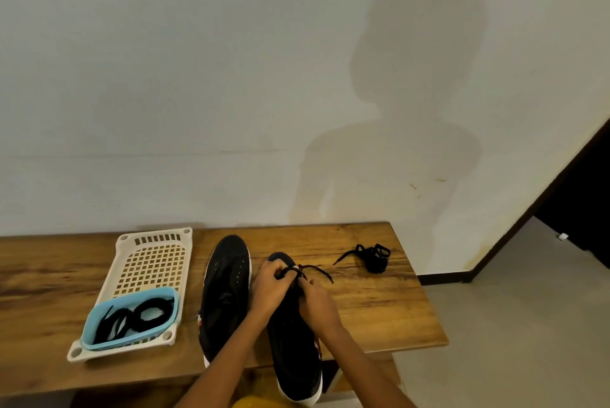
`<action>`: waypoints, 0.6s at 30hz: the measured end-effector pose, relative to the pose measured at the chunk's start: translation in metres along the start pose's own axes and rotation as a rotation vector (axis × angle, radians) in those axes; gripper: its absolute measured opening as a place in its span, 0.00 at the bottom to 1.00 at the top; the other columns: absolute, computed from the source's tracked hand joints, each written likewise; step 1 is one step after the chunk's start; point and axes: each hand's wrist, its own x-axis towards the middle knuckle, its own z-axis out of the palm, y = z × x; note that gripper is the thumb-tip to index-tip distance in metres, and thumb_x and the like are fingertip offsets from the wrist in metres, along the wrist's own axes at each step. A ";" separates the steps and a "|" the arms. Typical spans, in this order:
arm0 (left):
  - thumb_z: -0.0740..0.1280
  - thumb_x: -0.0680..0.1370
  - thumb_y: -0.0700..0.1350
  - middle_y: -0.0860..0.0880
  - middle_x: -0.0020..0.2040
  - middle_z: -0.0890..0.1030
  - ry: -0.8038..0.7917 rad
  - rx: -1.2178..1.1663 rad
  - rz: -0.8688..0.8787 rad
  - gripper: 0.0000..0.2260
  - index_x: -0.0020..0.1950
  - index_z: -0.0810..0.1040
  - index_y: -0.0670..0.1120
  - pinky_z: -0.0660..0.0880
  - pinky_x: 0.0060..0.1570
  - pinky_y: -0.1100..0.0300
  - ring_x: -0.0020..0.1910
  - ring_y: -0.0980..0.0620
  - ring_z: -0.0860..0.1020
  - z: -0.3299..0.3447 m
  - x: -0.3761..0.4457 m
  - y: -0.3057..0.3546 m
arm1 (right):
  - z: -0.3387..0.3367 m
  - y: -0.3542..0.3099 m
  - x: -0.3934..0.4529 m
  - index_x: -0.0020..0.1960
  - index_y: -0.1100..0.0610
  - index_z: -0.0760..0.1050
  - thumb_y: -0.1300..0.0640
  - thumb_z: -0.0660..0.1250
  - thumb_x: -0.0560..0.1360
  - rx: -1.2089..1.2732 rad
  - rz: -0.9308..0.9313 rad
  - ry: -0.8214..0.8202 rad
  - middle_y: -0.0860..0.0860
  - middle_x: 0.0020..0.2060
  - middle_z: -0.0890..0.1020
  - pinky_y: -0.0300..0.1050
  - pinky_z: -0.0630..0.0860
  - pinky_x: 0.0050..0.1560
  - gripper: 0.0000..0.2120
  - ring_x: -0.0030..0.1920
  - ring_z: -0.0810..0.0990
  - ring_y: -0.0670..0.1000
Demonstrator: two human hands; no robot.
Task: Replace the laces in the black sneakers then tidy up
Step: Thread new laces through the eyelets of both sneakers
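From the head camera I saw the long wooden table [379, 302] end in a free right edge at about three o'clock, with bare floor beyond it. Open tabletop lay at nine o'clock, left of the cream perforated plastic tray [155, 262], whose near end held a light blue plastic tub [99, 318] of coiled black laces [142, 312]. A loose bundle of black lace [373, 255] sat at two o'clock, well apart from the hands. The left black sneaker [227, 282] lay unlaced, just beside the right black sneaker [290, 341], whose heel overhung the near edge. My left hand [269, 288] and right hand [317, 303] met over its toe end, fingers curled shut, pinching the dark lace [317, 270] threaded there.
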 end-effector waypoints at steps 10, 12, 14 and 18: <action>0.63 0.79 0.38 0.44 0.52 0.75 -0.089 -0.455 -0.230 0.09 0.58 0.69 0.44 0.72 0.41 0.65 0.46 0.52 0.76 -0.010 0.002 -0.021 | -0.091 -0.063 0.026 0.33 0.56 0.73 0.52 0.59 0.80 0.404 0.064 0.064 0.50 0.30 0.77 0.47 0.73 0.38 0.18 0.31 0.75 0.48; 0.64 0.77 0.35 0.45 0.53 0.74 -0.096 -0.458 -0.242 0.12 0.58 0.68 0.45 0.72 0.41 0.65 0.48 0.52 0.76 -0.012 -0.002 -0.018 | -0.129 -0.082 0.035 0.38 0.57 0.75 0.54 0.60 0.79 0.748 0.158 -0.036 0.51 0.29 0.77 0.42 0.75 0.34 0.14 0.29 0.75 0.48; 0.66 0.75 0.33 0.48 0.56 0.72 -0.120 -0.414 -0.204 0.16 0.59 0.66 0.46 0.74 0.45 0.63 0.52 0.51 0.76 -0.013 -0.005 -0.015 | -0.157 -0.095 0.037 0.45 0.60 0.76 0.57 0.61 0.79 0.939 0.215 -0.182 0.51 0.30 0.75 0.39 0.74 0.29 0.09 0.28 0.74 0.48; 0.70 0.74 0.40 0.51 0.61 0.71 -0.248 -0.158 -0.026 0.17 0.58 0.70 0.53 0.74 0.58 0.56 0.60 0.53 0.72 -0.014 -0.010 -0.023 | -0.169 -0.102 0.041 0.53 0.63 0.72 0.59 0.58 0.80 1.108 0.290 -0.327 0.50 0.31 0.71 0.32 0.64 0.20 0.08 0.22 0.65 0.42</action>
